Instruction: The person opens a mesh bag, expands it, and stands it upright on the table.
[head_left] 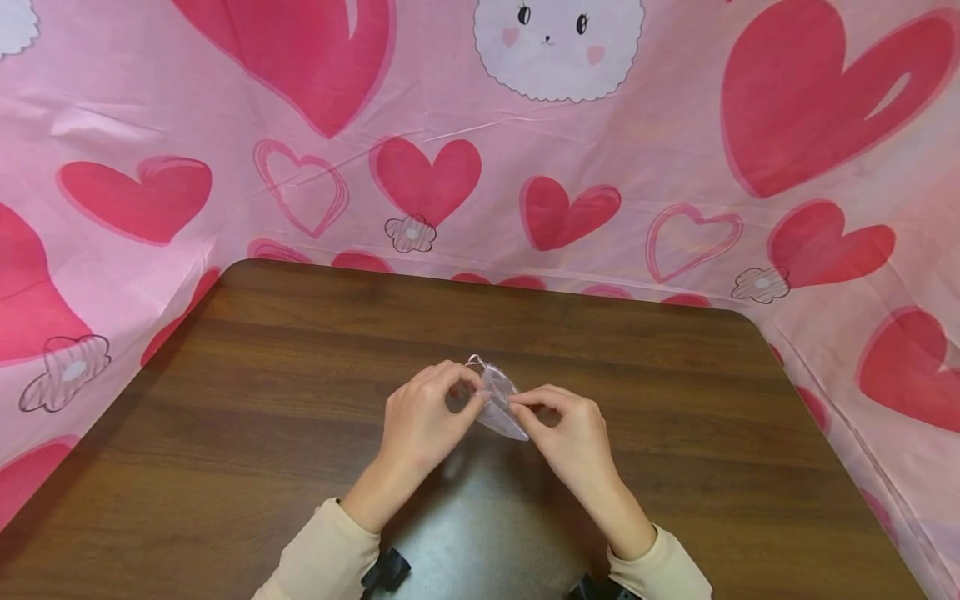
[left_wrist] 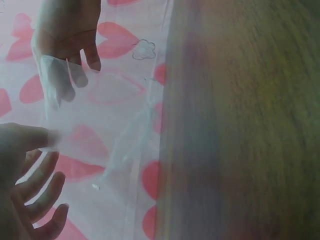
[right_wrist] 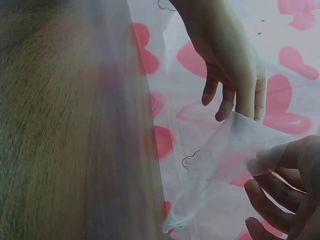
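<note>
A small sheer white pouch (head_left: 504,418) with a thin white loop at its upper end hangs between both hands, over the middle of the table. My left hand (head_left: 423,417) pinches one side of it between thumb and forefinger. On the opposite side my right hand (head_left: 573,435) pinches its edge the same way. The left wrist view shows the see-through fabric (left_wrist: 100,125) stretched between the two hands, with the remaining fingers of the left hand (left_wrist: 25,175) loosely bent. From the right wrist, the pouch (right_wrist: 200,185) tapers toward a gathered lower end.
A dark brown wooden table (head_left: 300,350) lies beneath the hands. Pink cloth (head_left: 480,108) printed with hearts surrounds its back and sides. Black straps (head_left: 387,571) show at the cream sleeves (head_left: 326,550) near the front.
</note>
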